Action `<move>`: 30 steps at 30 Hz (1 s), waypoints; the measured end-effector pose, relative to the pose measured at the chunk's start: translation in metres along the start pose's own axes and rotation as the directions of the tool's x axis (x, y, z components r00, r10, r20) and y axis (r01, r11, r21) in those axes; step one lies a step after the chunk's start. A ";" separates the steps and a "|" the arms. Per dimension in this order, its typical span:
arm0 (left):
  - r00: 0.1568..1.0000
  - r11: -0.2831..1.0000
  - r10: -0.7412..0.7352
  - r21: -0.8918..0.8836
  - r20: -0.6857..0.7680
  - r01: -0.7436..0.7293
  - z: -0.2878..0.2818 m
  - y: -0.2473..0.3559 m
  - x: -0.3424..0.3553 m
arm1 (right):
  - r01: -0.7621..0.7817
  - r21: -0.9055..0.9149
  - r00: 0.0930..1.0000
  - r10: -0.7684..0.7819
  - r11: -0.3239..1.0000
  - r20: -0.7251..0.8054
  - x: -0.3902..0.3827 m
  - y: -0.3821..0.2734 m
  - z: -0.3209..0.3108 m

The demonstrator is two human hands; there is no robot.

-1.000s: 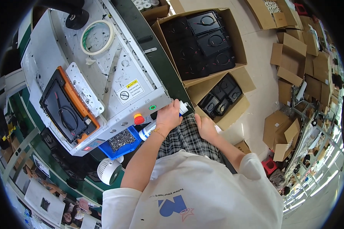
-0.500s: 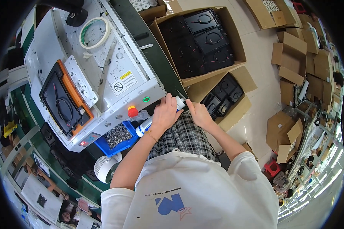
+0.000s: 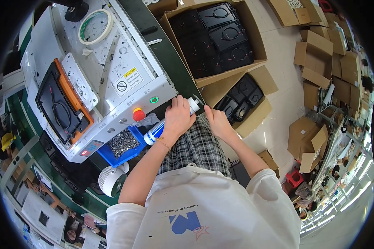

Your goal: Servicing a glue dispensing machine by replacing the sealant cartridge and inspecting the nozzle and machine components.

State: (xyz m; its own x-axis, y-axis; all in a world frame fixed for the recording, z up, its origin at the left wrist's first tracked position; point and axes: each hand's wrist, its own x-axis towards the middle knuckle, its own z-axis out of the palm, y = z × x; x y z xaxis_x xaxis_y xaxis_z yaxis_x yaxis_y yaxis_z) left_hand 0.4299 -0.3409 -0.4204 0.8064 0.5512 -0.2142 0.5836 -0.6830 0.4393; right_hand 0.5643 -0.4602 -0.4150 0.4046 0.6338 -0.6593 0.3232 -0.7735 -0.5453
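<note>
My left hand (image 3: 178,118) is wrapped around a white and blue cartridge (image 3: 154,132), which slants across just above my lap. The cartridge's white end pokes out past my fingers, toward the right. Close to that end, my right hand (image 3: 218,123) is closed, thumb pointing up. A thin metallic piece (image 3: 198,99) shows between the cartridge end and my right hand; its kind and whatever the right fingers grip are hidden.
Left stands a white machine (image 3: 112,99) with a red stop button (image 3: 139,114) and a black panel in an orange frame (image 3: 66,101). A blue bin (image 3: 131,153) of small metal parts and a white fan (image 3: 111,181) sit below. Cartons (image 3: 259,45) of black units stand ahead.
The view has shifted slightly, so the machine appears further left and up. My left hand still holds the cartridge; both hands remain close together near its end.
</note>
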 end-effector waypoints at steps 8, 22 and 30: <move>0.998 0.998 0.055 -0.009 -0.018 -0.055 0.006 0.002 0.000 | -0.157 0.561 0.983 0.183 0.813 0.010 0.002 0.030 0.003; 0.998 1.000 -0.026 0.002 0.055 0.026 0.007 -0.005 -0.001 | -0.147 0.337 0.988 0.123 0.930 0.091 0.005 0.008 -0.004; 1.000 1.000 -0.016 -0.016 -0.002 0.016 0.011 -0.006 -0.002 | -0.130 0.226 0.991 0.125 0.965 0.038 0.003 0.005 0.018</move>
State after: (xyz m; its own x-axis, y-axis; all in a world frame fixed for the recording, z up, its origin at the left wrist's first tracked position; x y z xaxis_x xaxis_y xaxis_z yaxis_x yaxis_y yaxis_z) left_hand 0.4259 -0.3425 -0.4320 0.7968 0.5629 -0.2196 0.5947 -0.6665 0.4495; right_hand 0.5518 -0.4621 -0.4288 0.4091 0.5322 -0.7412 0.0658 -0.8274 -0.5577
